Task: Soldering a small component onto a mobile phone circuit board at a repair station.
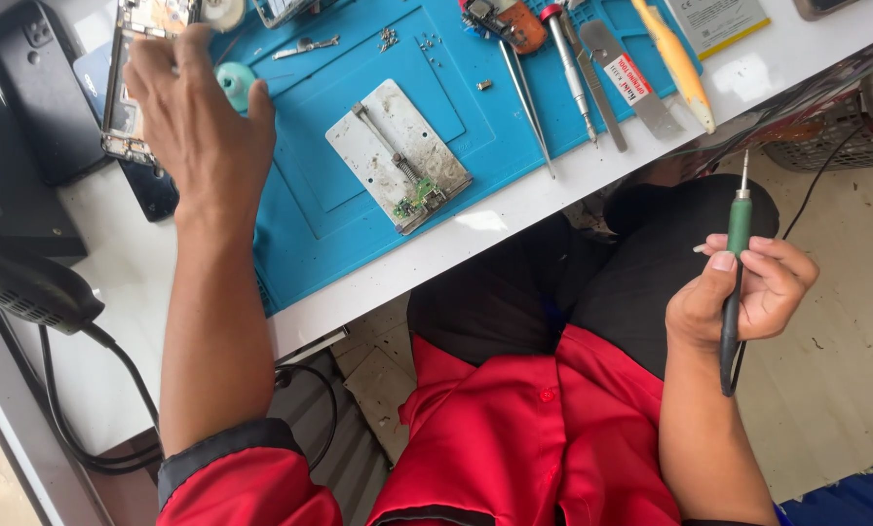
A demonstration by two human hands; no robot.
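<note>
My left hand reaches across the blue work mat and rests on an opened phone frame at the mat's upper left; the fingers are partly hidden behind it. A small teal round item lies just right of the hand. My right hand is off the table over my lap, closed around a green-and-black soldering iron with its tip pointing up. A metal board holder with a small green circuit board clamped in it sits mid-mat.
Tweezers, a metal screwdriver, a flat metal pry tool and a yellow-handled tool lie at the mat's right. A dark phone and a black device with cable sit at left. The table edge runs diagonally.
</note>
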